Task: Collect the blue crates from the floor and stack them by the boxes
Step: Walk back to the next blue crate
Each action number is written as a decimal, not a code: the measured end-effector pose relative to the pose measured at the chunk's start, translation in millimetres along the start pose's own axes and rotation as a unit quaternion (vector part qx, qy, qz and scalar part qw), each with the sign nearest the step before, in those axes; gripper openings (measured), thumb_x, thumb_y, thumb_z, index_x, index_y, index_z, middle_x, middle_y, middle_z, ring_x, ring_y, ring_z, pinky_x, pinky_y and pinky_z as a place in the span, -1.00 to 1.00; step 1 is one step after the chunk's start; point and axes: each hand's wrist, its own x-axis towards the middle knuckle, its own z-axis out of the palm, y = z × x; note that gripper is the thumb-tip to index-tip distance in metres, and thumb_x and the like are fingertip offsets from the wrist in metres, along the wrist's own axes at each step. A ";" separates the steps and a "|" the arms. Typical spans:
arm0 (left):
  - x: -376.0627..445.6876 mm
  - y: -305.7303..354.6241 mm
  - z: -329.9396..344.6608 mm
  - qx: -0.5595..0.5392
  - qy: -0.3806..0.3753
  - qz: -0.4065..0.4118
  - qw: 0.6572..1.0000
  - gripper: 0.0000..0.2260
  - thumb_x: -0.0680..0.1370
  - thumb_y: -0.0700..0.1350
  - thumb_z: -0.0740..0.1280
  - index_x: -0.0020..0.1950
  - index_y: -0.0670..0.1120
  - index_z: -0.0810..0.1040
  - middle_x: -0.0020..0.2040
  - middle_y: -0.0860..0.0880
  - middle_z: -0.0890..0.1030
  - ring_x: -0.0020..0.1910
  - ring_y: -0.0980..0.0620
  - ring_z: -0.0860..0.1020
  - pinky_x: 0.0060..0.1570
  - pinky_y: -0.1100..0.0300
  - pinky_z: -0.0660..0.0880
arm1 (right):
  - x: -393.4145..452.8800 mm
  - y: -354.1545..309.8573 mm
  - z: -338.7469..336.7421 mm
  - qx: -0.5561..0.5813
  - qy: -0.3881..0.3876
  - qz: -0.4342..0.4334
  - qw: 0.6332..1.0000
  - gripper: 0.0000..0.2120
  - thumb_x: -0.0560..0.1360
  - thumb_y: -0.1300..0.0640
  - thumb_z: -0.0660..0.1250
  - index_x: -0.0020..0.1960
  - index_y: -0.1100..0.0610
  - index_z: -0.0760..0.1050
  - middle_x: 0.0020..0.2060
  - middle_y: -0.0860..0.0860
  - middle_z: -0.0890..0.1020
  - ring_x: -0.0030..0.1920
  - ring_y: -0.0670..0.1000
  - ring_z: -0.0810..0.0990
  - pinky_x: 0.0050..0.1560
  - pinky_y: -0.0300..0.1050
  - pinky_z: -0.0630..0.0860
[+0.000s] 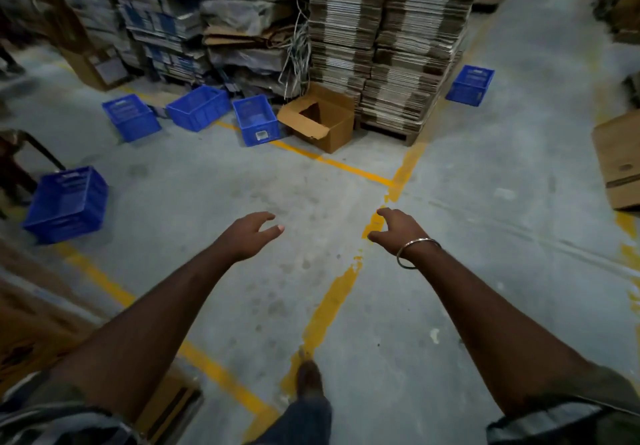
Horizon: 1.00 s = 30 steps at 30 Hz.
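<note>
Head view, grey floor (485, 236), yellow lines (332, 164), perhaps five blue crates (258, 120), hands (251, 236) empty, loosely spread

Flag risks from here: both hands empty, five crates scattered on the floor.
1. The crate lying on its side at the near left sits off to the side of both hands and may be overlooked.
2. The far crate beside the flattened cardboard stack sits apart from the other four and could be missed.
3. Loose straps hang over the open cardboard box beside the nearest of the three grouped crates; they might snag the left hand or right hand.
</note>
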 end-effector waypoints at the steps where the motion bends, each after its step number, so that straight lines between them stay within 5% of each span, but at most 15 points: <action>1: 20.8 -4.1 -2.1 0.001 -0.004 -0.007 1.000 -0.49 0.62 0.16 0.32 0.48 -0.09 0.47 0.52 -0.09 0.44 0.50 -0.05 0.39 0.45 0.07 0.28 | 24.0 -2.3 -0.5 -0.001 -0.005 -0.002 1.000 -0.33 0.45 0.00 0.37 0.49 0.14 0.26 0.41 0.16 0.39 0.40 0.15 0.36 0.31 -0.01 0.34; 25: 489.6 -116.4 -142.1 -0.069 0.069 -0.177 0.979 -0.51 0.61 0.17 0.32 0.45 -0.06 0.50 0.47 -0.06 0.50 0.43 -0.05 0.45 0.33 0.16 0.31 | 617.0 -139.0 -19.1 0.013 -0.077 -0.093 0.993 -0.46 0.44 0.02 0.39 0.39 0.11 0.42 0.31 0.12 0.52 0.30 0.13 0.48 0.27 -0.04 0.40; 30: 574.3 -132.8 -173.1 -0.061 0.062 -0.217 0.972 -0.50 0.62 0.17 0.31 0.47 -0.06 0.48 0.49 -0.07 0.48 0.46 -0.07 0.43 0.41 0.08 0.31 | 739.7 -162.2 -27.4 -0.022 -0.162 -0.106 0.981 -0.41 0.43 0.01 0.41 0.41 0.12 0.39 0.33 0.16 0.50 0.32 0.14 0.47 0.25 -0.04 0.42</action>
